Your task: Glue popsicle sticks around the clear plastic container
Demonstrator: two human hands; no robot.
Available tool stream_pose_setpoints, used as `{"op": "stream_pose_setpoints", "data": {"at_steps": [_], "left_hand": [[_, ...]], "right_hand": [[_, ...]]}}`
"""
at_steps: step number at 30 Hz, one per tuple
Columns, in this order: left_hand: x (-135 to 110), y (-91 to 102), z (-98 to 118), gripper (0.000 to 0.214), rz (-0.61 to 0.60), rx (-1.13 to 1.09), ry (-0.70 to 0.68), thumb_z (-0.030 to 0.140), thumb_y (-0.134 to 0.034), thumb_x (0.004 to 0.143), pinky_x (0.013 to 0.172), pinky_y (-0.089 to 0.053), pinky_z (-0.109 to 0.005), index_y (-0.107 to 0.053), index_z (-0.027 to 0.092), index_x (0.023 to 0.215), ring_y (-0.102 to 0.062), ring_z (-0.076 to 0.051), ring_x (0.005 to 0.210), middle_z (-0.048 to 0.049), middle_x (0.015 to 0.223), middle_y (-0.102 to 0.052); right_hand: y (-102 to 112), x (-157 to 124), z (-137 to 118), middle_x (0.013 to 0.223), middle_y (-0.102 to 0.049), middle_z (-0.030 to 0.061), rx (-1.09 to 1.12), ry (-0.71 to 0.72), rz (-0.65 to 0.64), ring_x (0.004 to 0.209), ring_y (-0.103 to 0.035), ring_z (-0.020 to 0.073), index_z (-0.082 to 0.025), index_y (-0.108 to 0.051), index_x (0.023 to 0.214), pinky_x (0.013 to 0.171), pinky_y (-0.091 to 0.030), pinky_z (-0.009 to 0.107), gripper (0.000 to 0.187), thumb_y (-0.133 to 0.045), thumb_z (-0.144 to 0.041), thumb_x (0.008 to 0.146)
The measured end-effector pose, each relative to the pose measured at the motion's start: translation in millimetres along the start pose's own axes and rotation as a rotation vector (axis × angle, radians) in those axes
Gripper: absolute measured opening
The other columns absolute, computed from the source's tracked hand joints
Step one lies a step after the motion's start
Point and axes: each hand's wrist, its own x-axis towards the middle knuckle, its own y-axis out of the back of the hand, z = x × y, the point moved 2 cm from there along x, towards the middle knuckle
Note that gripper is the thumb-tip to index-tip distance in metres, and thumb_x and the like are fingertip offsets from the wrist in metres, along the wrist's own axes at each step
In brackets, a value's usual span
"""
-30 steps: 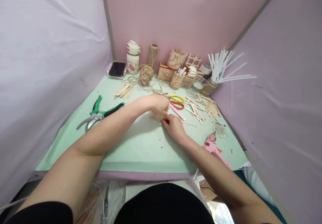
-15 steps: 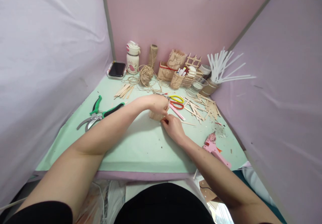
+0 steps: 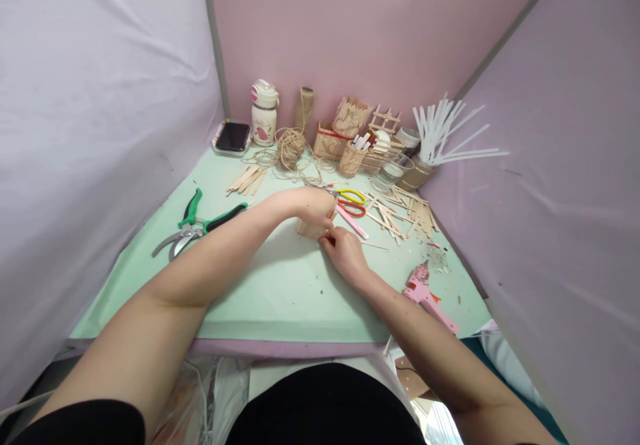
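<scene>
In the middle of the table, a small piece made of wooden craft sticks (image 3: pixel 311 229) stands partly hidden under my left hand (image 3: pixel 318 207). That hand bends over its top, fingers curled round it. My right hand (image 3: pixel 345 250) is closed at the piece's lower right corner, thumb and fingertips pinched together against it. Whether a separate bit is between those fingertips is too small to see. Just beyond the hands lie scissors (image 3: pixel 353 203) with yellow and red handles and a pink pen-like tool (image 3: pixel 352 222).
Green-handled pruning shears (image 3: pixel 193 228) lie left, a pink glue gun (image 3: pixel 425 295) right. Loose craft sticks (image 3: pixel 393 217) are scattered behind my right hand. At the back stand a bottle (image 3: pixel 264 115), twine (image 3: pixel 290 149), a plastic cup of water (image 3: pixel 393 173) and white glue sticks (image 3: pixel 440 128).
</scene>
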Motion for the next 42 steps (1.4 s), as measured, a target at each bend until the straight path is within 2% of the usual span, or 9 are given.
{"op": "stream_pose_setpoints", "data": {"at_steps": [9,13,16,18,21,24,28,32,42], "left_hand": [[-5,5.0,-6,0.030,-0.025,-0.078,0.023,0.038,-0.057,0.078,0.057,-0.035,-0.025,-0.076,0.015,0.081,-0.053,-0.014,0.059,-0.0068,0.073,-0.072],[-24,21.6,-28,0.044,0.135,-0.346,0.153,0.054,-0.055,0.080,0.059,-0.039,-0.024,-0.073,0.015,0.086,-0.056,-0.015,0.067,-0.0045,0.079,-0.070],[-43,27.2,-38,0.053,0.321,-0.548,0.325,0.065,-0.053,0.079,0.055,-0.035,-0.025,-0.070,0.015,0.083,-0.055,-0.016,0.065,-0.0028,0.072,-0.065],[-52,20.4,-38,0.053,0.454,-0.683,0.414,0.066,-0.058,0.075,0.055,-0.036,-0.026,-0.068,0.014,0.079,-0.055,-0.017,0.065,-0.0039,0.071,-0.064],[-58,-5.0,-27,0.055,0.587,-1.040,0.417,0.067,-0.065,0.068,0.059,-0.038,-0.026,-0.068,0.013,0.077,-0.057,-0.018,0.067,-0.0058,0.075,-0.067],[-59,-35.5,-9,0.053,0.563,-1.340,0.319,0.064,-0.069,0.068,0.066,-0.040,-0.027,-0.071,0.012,0.079,-0.059,-0.018,0.069,-0.0064,0.077,-0.070],[-59,-64.0,11,0.049,0.532,-1.569,0.281,0.058,-0.073,0.069,0.070,-0.041,-0.027,-0.074,0.012,0.083,-0.060,-0.018,0.071,-0.0071,0.079,-0.072],[-57,-74.2,20,0.044,0.533,-1.587,0.276,0.051,-0.078,0.067,0.073,-0.042,-0.026,-0.075,0.012,0.087,-0.061,-0.019,0.076,-0.0072,0.083,-0.073],[-59,-71.8,26,0.033,0.539,-1.465,0.254,0.047,-0.079,0.068,0.067,-0.044,-0.024,-0.076,0.016,0.080,-0.059,-0.015,0.067,-0.0019,0.074,-0.072]], "right_hand": [[5,2,-1,0.076,-0.067,0.0053,0.123,-0.025,0.025,0.071,-0.059,0.0185,-0.018,-0.068,0.072,0.067,-0.037,0.029,0.014,-0.060,-0.012,0.082],[30,0,4,0.079,-0.069,0.0051,0.274,-0.058,0.116,0.075,-0.060,0.0192,-0.019,-0.069,0.075,0.071,-0.041,0.030,0.009,-0.064,-0.021,0.082],[50,-8,9,0.077,-0.069,0.0046,0.421,-0.094,0.194,0.070,-0.059,0.0181,-0.018,-0.069,0.080,0.069,-0.044,0.030,0.013,-0.062,-0.029,0.083],[58,-15,10,0.076,-0.068,0.0040,0.535,-0.106,0.223,0.066,-0.059,0.0172,-0.018,-0.069,0.085,0.065,-0.046,0.030,0.020,-0.060,-0.036,0.085],[61,-24,8,0.083,-0.068,0.0052,0.684,-0.118,0.259,0.070,-0.061,0.0169,-0.018,-0.067,0.095,0.065,-0.050,0.029,0.031,-0.056,-0.045,0.087],[60,-32,2,0.088,-0.068,0.0053,0.842,-0.149,0.258,0.073,-0.061,0.0161,-0.018,-0.066,0.096,0.067,-0.051,0.029,0.032,-0.057,-0.048,0.087],[62,-42,-2,0.070,-0.063,0.0004,0.999,-0.210,0.208,0.064,-0.054,0.0133,-0.019,-0.067,0.079,0.062,-0.045,0.026,0.024,-0.070,-0.042,0.077],[65,-52,-2,0.064,-0.060,-0.0009,1.001,-0.267,0.191,0.061,-0.051,0.0125,-0.018,-0.066,0.073,0.060,-0.041,0.026,0.023,-0.071,-0.040,0.075],[65,-58,3,0.061,-0.058,-0.0017,0.991,-0.280,0.080,0.059,-0.050,0.0116,-0.017,-0.066,0.069,0.059,-0.038,0.026,0.022,-0.070,-0.038,0.075]]}}
